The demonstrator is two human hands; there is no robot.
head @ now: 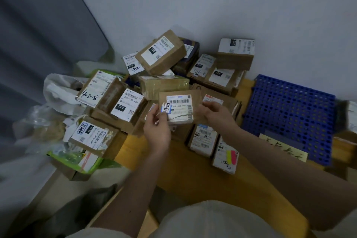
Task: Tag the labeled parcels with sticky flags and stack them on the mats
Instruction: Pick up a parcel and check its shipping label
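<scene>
Hands (156, 131) (218, 115) hold flat cardboard parcel (180, 109) with torn paper label (178, 111).

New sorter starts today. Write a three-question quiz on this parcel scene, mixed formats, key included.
1. True or false: the blue perforated mat is piled high with parcels.
2. Which hands hold the raised parcel? A) left hand only B) right hand only C) both
3. Fill in: the yellow and pink sticky flags sit on a small ___ box.

Key: 1 false; 2 C; 3 white
</scene>
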